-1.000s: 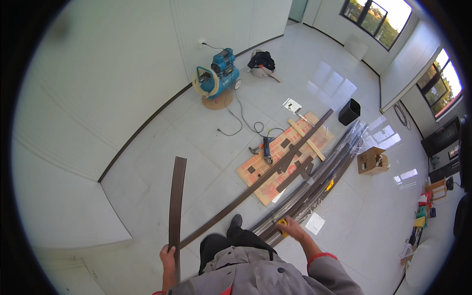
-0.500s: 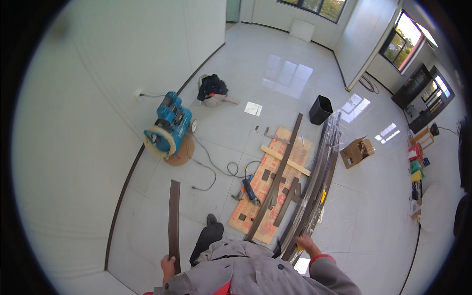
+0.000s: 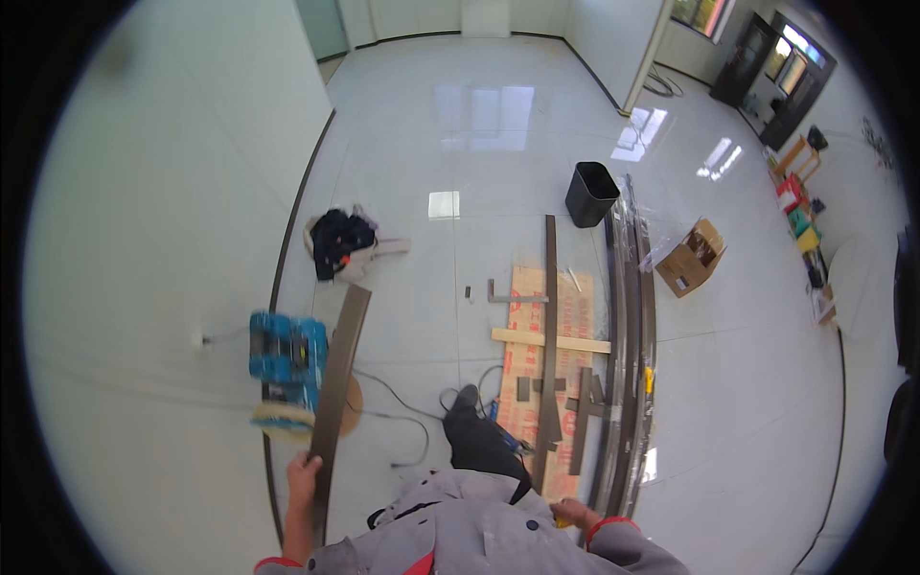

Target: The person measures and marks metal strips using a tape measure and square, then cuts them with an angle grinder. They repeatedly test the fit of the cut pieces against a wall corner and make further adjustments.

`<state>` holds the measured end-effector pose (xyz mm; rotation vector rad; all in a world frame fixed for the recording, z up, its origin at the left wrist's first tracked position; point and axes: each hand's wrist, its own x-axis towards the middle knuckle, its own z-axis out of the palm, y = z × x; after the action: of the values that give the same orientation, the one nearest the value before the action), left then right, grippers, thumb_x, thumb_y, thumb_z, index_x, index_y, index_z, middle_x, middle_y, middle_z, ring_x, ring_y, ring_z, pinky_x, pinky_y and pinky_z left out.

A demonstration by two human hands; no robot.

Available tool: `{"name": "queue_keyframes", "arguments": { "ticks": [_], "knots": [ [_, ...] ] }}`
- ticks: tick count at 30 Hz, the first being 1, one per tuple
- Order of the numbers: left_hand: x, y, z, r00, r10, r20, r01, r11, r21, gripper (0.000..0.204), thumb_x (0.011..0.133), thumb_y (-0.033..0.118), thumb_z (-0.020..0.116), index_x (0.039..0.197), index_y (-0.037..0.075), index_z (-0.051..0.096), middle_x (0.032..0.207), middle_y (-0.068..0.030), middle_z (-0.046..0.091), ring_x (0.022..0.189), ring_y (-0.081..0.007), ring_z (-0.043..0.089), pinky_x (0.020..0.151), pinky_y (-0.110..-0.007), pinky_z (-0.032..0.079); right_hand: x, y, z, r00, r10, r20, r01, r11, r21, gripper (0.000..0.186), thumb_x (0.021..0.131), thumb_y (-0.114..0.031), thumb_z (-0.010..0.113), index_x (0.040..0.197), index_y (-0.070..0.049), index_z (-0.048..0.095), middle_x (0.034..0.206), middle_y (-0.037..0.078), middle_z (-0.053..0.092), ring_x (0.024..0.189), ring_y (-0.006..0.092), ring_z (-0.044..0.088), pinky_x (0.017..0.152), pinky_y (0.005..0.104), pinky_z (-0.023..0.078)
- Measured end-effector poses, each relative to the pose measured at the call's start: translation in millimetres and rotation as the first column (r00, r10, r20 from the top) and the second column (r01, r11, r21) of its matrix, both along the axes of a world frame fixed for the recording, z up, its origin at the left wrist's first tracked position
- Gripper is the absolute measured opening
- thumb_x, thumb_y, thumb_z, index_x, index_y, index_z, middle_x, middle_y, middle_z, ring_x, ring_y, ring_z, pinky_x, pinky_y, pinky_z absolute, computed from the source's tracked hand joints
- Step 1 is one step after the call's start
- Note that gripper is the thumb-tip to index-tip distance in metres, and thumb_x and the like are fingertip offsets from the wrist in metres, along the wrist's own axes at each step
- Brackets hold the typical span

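Left grip (image 3: 304, 470), strip (image 3: 341, 374); right grip (image 3: 576, 514), apparently something yellow (image 3: 562, 522).

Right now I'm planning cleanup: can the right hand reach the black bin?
Probably not from here: the right hand holds something yellow beside the grey jacket, while the black bin stands well ahead, beyond the pale wooden plank.

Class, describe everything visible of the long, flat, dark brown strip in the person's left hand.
The long, flat, dark brown strip looks smooth and stiff; its material is uncertain, perhaps plastic. Its upper end looks straight-edged. It slants up the picture, leaning right, and crosses in front of the blue air compressor. The bare left hand grips its lower half; its bottom end is unclear.
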<state>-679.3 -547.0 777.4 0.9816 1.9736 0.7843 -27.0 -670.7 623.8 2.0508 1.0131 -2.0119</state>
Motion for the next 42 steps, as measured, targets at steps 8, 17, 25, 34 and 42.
{"name": "queue_keyframes", "arguments": {
  "ticks": [8, 17, 25, 34, 42],
  "knots": [
    [51.2, 282.3, 31.0, 0.948, -0.31, -0.073, 0.303, 0.948, -0.094, 0.029, 0.087, 0.012, 0.067, 0.11, -0.005, 0.068, 0.097, -0.011, 0.071, 0.09, -0.0193, 0.066, 0.084, -0.032, 0.051, -52.6, 358.7, 111.2, 0.92, -0.376, -0.108, 0.388, 0.843, 0.373, 0.05, 0.083, -0.041, 0.074, 0.101, 0.004, 0.062, 0.084, 0.012, 0.068, 0.073, 0.0174, 0.066, 0.07, 0.0334, 0.054],
    [132.5, 611.9, -16.4, 0.578, -0.808, -0.114, 0.766, 0.585, -0.265, 0.038, 0.087, 0.024, 0.069, 0.112, -0.004, 0.068, 0.101, -0.0247, 0.07, 0.096, -0.035, 0.069, 0.087, -0.04, 0.051, -53.1, 354.3, 70.8, 0.549, -0.823, 0.143, 0.75, 0.561, 0.349, 0.053, 0.082, -0.032, 0.075, 0.114, 0.007, 0.061, 0.089, 0.013, 0.068, 0.081, 0.0189, 0.067, 0.071, 0.0338, 0.053],
    [283.2, 863.5, -45.6, 0.014, -0.958, -0.285, 0.907, 0.133, -0.4, 0.035, 0.086, 0.027, 0.068, 0.114, 0.005, 0.07, 0.106, -0.023, 0.07, 0.102, -0.0414, 0.066, 0.089, -0.046, 0.052, -216.7, 292.3, 46.7, 0.016, -0.942, 0.336, 0.995, 0.047, 0.083, 0.031, 0.083, -0.023, 0.074, 0.095, 0.002, 0.06, 0.076, 0.009, 0.064, 0.063, 0.0184, 0.064, 0.057, 0.0335, 0.055],
    [510.3, 955.3, -174.8, -0.374, -0.876, -0.305, 0.869, -0.217, -0.444, 0.034, 0.09, 0.027, 0.066, 0.119, 0.011, 0.069, 0.11, -0.0202, 0.071, 0.104, -0.0408, 0.066, 0.089, -0.048, 0.052, -252.5, 449.5, 31.0, -0.508, -0.853, 0.119, 0.86, -0.492, 0.137, 0.036, 0.084, -0.021, 0.075, 0.105, 0.002, 0.057, 0.08, 0.007, 0.063, 0.068, 0.0151, 0.062, 0.061, 0.0292, 0.053],
    [719.0, 981.9, -388.0, -0.597, -0.751, -0.283, 0.798, -0.516, -0.312, 0.033, 0.091, 0.024, 0.066, 0.121, 0.01, 0.068, 0.109, -0.0192, 0.072, 0.104, -0.0391, 0.067, 0.09, -0.044, 0.052, -222.1, 647.0, -73.0, -0.303, -0.944, 0.134, 0.915, -0.248, 0.319, 0.052, 0.082, -0.03, 0.078, 0.118, 0.0, 0.056, 0.104, 0.02, 0.064, 0.098, 0.0324, 0.065, 0.086, 0.0407, 0.053]
  ]
}}
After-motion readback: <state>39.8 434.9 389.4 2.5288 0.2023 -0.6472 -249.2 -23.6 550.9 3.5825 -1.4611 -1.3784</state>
